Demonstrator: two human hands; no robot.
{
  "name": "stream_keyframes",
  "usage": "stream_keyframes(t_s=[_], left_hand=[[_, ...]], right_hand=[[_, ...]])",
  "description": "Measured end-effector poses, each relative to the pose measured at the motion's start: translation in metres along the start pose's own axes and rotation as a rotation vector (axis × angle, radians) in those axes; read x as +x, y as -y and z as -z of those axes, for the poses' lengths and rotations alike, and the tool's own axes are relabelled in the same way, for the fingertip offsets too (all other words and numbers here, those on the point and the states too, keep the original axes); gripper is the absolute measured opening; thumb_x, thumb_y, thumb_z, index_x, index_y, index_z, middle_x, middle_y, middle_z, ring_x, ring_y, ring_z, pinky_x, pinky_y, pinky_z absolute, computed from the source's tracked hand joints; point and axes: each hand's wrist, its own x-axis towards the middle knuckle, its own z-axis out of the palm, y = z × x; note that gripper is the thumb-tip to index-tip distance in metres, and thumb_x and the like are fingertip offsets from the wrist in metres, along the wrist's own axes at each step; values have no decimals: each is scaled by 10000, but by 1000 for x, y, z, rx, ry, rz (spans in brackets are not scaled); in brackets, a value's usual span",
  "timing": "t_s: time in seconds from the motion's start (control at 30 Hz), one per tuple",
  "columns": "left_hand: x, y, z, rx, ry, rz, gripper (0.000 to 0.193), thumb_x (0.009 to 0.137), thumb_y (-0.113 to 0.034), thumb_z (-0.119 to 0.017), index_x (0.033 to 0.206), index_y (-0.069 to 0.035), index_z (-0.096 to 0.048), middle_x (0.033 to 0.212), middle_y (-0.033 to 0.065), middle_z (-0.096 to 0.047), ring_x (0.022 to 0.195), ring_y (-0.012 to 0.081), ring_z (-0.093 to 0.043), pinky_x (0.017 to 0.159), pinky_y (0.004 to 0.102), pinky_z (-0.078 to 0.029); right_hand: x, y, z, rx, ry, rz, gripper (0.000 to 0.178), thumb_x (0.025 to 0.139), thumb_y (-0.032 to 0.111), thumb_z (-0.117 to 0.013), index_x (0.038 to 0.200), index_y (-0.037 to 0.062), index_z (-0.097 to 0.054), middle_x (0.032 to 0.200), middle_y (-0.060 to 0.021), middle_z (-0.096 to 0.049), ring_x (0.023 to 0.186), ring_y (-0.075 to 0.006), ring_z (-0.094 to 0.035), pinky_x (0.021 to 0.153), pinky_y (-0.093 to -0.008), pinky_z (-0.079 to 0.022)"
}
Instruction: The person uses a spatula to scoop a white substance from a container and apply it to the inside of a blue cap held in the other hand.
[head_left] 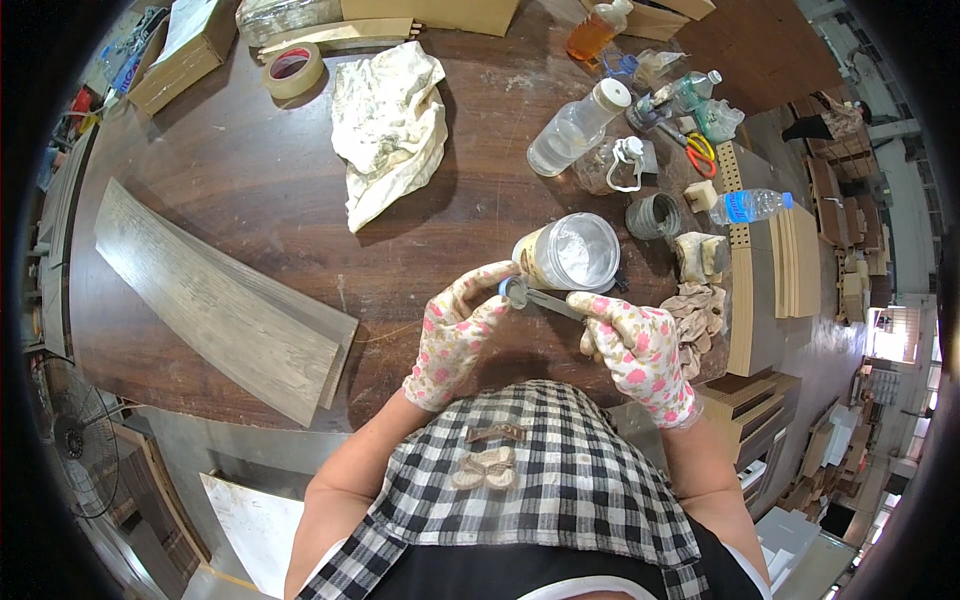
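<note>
Both my hands wear white gloves with pink flowers, held close together over the table's near edge. Between thumb and fingers, my left hand [455, 328] pinches a small round cap [507, 289] with a blue rim. My right hand [634, 350] grips a thin flat scraper [553, 304], its far end at the cap. Whether anything lies in the cap is too small to tell. Just beyond my hands, a clear round tub [535, 258] with white material inside is tilted toward me. A crumpled pinkish-brown rag [695, 318] lies beside my right hand.
Two long wood-grain planks [220, 300] lie at left on the dark brown table [260, 190]. Farther back are a stained white cloth [388, 125] and a tape roll [293, 72]. Bottles [578, 128], a jar [653, 216], scissors [700, 155] and a water bottle [752, 206] crowd the right.
</note>
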Motion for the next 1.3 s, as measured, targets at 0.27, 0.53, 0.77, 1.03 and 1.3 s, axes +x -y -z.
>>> stream_keyframes(t_s=[0.27,0.53,0.77,1.03,1.3], left_hand=[[-4,4,-3,160,-10,-97,354,866,-19,-579,1212,38,-531,1207,113,-561,1112,173,-542,954,311,-436],[-5,14,-1,309,-34,-302,347,893,-43,-576,1229,21,-520,1196,99,-576,1058,158,-572,915,298,-469],[-6,10,-5,145,-63,-204,350,890,-58,-589,1226,17,-523,1200,106,-580,1063,161,-571,916,296,-466],[-10,8,-7,159,-57,-251,334,900,-65,-576,1218,22,-525,1200,115,-579,1064,161,-568,924,289,-458],[-22,8,-3,-285,-26,-29,410,908,-125,-583,1269,25,-460,1216,132,-558,1089,175,-564,951,303,-465]], right_hand=[[0,8,-1,182,-13,-288,261,875,19,-499,1110,-7,-611,710,-99,-652,585,-134,-620,571,-260,-499],[-4,11,-11,584,-120,-560,241,927,81,-483,1109,-17,-606,674,-30,-628,519,-37,-537,500,-169,-428],[-3,21,-9,635,-149,-630,247,936,94,-472,1111,-23,-601,670,-28,-622,506,-29,-521,484,-158,-409],[-9,28,-10,564,-134,-556,252,938,100,-459,1113,-26,-590,689,-48,-602,537,-58,-513,503,-183,-426],[-27,16,-31,232,-179,-60,296,854,22,-550,1141,38,-621,805,-71,-654,658,-147,-625,578,-259,-493]])
